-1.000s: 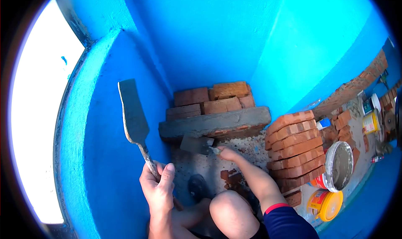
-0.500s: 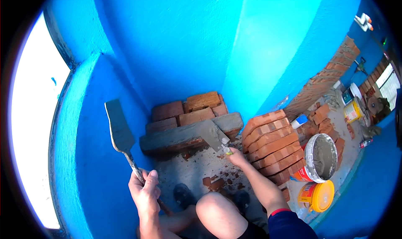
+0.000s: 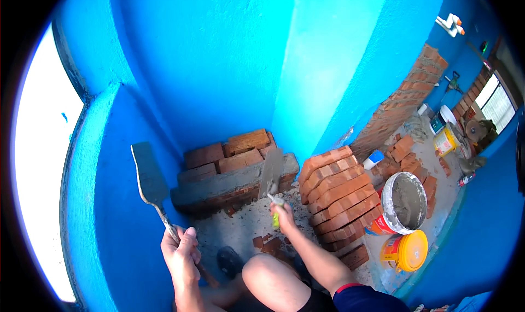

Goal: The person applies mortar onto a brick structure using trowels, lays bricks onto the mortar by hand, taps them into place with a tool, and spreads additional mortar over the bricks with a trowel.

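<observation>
My left hand (image 3: 181, 253) is closed around the handle of a flat, wide-bladed trowel (image 3: 150, 172), held upright before the blue wall at the left. My right hand (image 3: 283, 218) grips the yellow-green handle of a second trowel (image 3: 271, 171). That blade stands on edge by the right part of a low brick step, appearing to touch the grey mortar (image 3: 221, 187) along its front. Behind the mortar lie several reddish bricks (image 3: 240, 161) against the corner. Whether mortar sticks to either blade is hard to tell.
A stack of bricks (image 3: 339, 194) stands right of the step. Beyond it are a bucket of mortar (image 3: 407, 202) and a yellow lidded bucket (image 3: 411, 251). Broken brick pieces (image 3: 268, 243) lie on the floor by my feet. A bright opening (image 3: 49, 164) is at the far left.
The right trowel has turned from slanting left to nearly upright beside the mortar. My left hand still holds its trowel raised. The whole view has shifted slightly.
</observation>
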Tool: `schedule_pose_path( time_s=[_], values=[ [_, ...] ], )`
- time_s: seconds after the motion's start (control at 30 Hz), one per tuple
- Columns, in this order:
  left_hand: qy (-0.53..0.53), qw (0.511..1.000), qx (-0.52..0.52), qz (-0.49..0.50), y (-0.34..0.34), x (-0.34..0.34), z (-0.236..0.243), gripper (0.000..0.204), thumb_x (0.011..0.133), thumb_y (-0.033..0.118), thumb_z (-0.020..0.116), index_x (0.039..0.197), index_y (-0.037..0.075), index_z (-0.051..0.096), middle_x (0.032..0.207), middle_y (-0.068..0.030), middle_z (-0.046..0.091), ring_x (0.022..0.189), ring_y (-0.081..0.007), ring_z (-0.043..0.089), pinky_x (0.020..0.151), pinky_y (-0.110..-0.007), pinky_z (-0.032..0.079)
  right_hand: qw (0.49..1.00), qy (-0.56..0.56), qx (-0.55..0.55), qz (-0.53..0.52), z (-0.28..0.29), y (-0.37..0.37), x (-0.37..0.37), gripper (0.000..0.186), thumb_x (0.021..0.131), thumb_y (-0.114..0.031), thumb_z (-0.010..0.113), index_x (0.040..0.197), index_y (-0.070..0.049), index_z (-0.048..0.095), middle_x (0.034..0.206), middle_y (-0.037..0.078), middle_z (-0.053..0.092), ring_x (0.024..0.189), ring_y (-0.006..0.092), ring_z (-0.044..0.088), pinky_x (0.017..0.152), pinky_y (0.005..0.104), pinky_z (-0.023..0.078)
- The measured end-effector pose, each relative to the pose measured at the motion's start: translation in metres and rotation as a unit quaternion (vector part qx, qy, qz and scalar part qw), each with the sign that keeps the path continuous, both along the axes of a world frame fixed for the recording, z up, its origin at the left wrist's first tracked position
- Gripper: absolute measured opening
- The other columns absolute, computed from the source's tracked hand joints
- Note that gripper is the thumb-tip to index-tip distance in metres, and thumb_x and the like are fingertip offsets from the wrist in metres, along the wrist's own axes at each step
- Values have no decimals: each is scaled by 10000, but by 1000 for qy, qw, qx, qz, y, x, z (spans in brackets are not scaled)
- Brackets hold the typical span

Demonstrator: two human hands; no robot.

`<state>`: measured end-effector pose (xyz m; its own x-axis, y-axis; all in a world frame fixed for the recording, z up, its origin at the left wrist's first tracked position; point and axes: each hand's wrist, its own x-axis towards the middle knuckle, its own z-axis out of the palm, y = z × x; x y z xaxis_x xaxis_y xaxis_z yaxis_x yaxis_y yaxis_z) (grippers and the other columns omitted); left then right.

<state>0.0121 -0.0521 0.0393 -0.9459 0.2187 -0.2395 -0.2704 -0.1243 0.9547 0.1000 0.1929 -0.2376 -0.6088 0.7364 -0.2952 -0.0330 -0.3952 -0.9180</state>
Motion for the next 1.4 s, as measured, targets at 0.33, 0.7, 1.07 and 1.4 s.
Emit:
schedule_pose_path(
  time_s=[0.33, 0.7, 1.07, 1.4],
  values=[
    [-19, 1000, -10, -8, -3, -3, 3, 232, 864, 111, 627, 768, 140, 418, 591, 8, 452, 394, -45, 323, 359, -186, 273, 936, 13, -353, -10, -125, -37, 6, 266, 782, 26, 568, 1032, -57, 594, 958, 59, 593, 901, 214, 580, 833, 335, 475],
    [-20, 999, -1, -26, 4, -8, 4, 231, 868, 130, 631, 764, 135, 424, 574, 11, 445, 386, -51, 321, 359, -190, 268, 921, 6, -387, 44, -140, -46, -72, 255, 806, 4, 600, 1022, -131, 610, 989, 52, 604, 950, 239, 570, 873, 405, 459],
    [6, 1000, 1, -7, -12, -12, -5, 240, 865, 100, 633, 752, 130, 423, 595, 15, 444, 404, -43, 314, 360, -195, 246, 958, 143, -181, 170, 117, -11, 74, 310, 785, 6, 549, 1092, -3, 590, 1105, 122, 587, 1053, 231, 570, 915, 386, 478],
    [11, 1000, -2, -16, -12, 13, -2, 249, 861, 129, 629, 732, 146, 416, 568, 19, 438, 397, -54, 321, 373, -199, 267, 817, -417, 363, -165, 209, 147, 391, 306, 901, -220, 601, 1106, -17, 499, 773, 130, 586, 591, 208, 561, 575, 346, 449]
  ],
)
